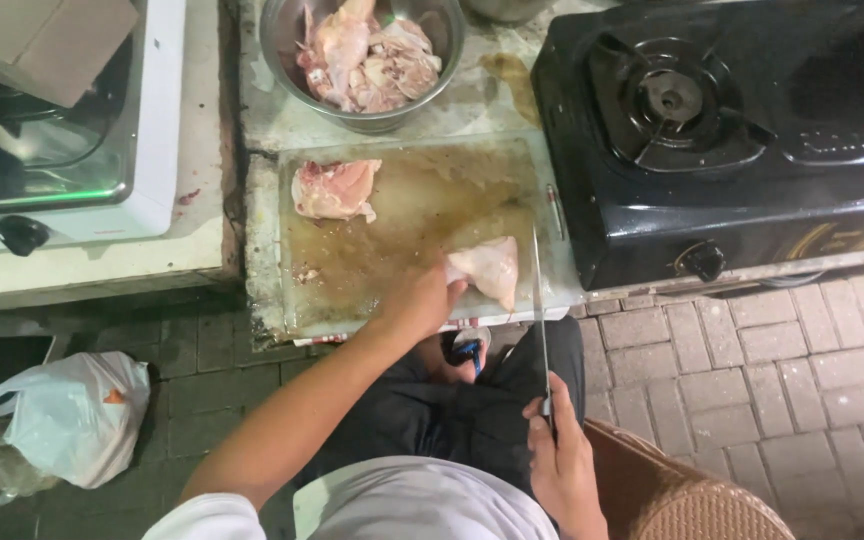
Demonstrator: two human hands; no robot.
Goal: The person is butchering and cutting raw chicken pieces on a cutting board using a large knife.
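My left hand (419, 297) grips a raw chicken piece (489, 266) at the near right of the stained cutting board (402, 210). A long thin knife (538, 300) is held by the handle in my right hand (560, 455), over my lap; its blade points away from me and runs edge-on just right of that chicken piece. Another raw chicken piece (333, 188) lies at the board's far left. Behind the board stands a metal bowl (287, 40) holding several raw chicken pieces.
A black gas stove (732, 130) stands right of the board. A white appliance (142, 160) sits on a counter to the left. On the brick floor at lower left lies a white plastic bag (67, 415). A woven brown seat (682, 495) is under me.
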